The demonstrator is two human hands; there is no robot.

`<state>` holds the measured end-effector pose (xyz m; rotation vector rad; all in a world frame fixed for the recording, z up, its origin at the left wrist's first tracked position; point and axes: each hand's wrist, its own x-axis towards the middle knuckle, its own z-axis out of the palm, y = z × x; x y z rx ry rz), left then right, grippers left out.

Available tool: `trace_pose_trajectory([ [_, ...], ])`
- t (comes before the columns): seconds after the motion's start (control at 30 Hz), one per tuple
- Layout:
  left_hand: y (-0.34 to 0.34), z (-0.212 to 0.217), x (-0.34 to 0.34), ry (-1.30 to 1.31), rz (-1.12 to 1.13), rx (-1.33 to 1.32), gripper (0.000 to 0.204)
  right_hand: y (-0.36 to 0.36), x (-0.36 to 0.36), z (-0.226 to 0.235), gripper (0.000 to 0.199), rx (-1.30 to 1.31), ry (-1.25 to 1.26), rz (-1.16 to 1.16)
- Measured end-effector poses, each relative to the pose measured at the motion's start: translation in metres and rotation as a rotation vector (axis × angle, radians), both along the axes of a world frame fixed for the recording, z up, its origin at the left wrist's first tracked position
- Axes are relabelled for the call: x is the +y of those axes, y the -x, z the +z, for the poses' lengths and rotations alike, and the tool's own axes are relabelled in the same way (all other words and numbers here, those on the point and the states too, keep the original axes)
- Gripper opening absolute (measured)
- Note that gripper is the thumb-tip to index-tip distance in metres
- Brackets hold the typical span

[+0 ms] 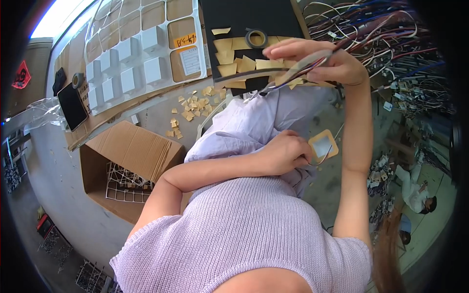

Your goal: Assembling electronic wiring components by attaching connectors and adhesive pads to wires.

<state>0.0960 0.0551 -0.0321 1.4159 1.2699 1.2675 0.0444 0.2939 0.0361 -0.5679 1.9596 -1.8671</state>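
My right hand (332,62) is raised over the table's near edge, fingers stretched to the left, with a bundle of wires (297,76) held between thumb and fingers. The bundle runs down left to small connectors (255,95) above my lap. Beneath the fingers lie many pieces of yellow-brown paper (248,63) on a black board (249,19), with a roll of dark tape (256,38) among them. My left hand (287,153) is closed near my waist; a thin wire (324,157) comes out at its fingertips, and what the palm holds is hidden.
White box-shaped parts (128,79) stand in rows on the left table, near a black phone (73,107). An open carton (132,151) sits below. Tangled wires (415,97) fill the right. A yellow-rimmed square (322,146) lies beside my left hand. Other people (415,193) sit far right.
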Motion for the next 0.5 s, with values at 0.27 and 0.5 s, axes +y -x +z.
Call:
trace_pose_trajectory([
  [0.27, 0.001, -0.006, -0.004, 0.004, -0.086, 0.011, 0.008, 0.048, -0.042, -0.015, 0.043, -0.079, -0.485, -0.598],
  [0.5, 0.006, -0.006, -0.008, 0.008, -0.087, 0.019, 0.01, 0.062, -0.061, -0.024, 0.047, 0.219, -1.371, -0.45],
])
